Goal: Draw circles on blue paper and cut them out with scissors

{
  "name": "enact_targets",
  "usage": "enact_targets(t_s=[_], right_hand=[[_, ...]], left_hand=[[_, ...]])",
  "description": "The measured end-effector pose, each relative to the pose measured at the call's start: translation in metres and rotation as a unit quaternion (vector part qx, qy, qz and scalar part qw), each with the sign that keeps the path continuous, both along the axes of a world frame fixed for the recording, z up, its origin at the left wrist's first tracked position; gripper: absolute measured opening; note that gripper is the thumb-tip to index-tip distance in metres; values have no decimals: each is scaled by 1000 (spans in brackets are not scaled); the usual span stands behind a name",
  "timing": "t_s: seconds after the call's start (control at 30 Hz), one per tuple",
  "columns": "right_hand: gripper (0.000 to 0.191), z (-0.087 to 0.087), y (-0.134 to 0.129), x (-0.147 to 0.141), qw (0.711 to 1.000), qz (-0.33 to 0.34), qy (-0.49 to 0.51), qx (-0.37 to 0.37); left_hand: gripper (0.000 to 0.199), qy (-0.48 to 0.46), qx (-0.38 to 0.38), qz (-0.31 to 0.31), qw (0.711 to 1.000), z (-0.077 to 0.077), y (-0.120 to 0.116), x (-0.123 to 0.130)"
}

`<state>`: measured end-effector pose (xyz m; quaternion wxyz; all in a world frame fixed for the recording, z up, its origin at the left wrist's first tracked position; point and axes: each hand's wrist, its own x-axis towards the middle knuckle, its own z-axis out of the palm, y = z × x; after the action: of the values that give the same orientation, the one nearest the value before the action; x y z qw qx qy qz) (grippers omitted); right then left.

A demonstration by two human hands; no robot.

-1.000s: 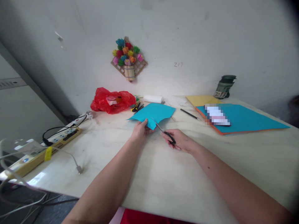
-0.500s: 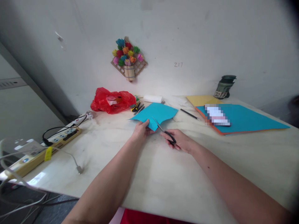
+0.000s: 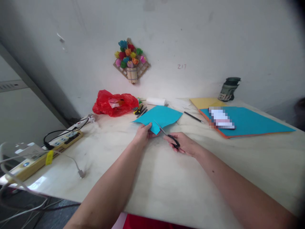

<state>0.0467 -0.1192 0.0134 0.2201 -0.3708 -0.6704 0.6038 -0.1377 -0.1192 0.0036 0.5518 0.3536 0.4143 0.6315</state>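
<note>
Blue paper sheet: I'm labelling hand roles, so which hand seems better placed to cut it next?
Probably the right hand: it holds the black-handled scissors, which reach over the near edge of the blue paper sheet. The left hand is occupied gripping that edge.

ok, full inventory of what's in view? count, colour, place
blue sheet: 1, blue, in left hand
scissors: 1, black handles, in right hand
pen: 1, black, right of sheet
paper stack: 1, blue over orange, table right
yellow paper: count unclear, behind stack
phone-like device: 1, screen pixelated, on stack
bottle: 1, green, back right
roll: 1, white, back
tools: several, one yellow-black, left of sheet
bag: 1, red, back left
power strip: 1, yellowish, left edge
cables: several, white and dark, left
flower decoration: 1, multicoloured, wall
table: 1, pale, beneath
left hand: 1, on sheet
right hand: 1, on scissors
</note>
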Motion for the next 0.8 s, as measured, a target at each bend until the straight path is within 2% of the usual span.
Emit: enact_targets(t_s=[0.8], right_hand=[[36, 8, 3, 6, 998, 40, -55, -15]], left_hand=[[14, 23, -40, -85, 995, 4, -2, -11]])
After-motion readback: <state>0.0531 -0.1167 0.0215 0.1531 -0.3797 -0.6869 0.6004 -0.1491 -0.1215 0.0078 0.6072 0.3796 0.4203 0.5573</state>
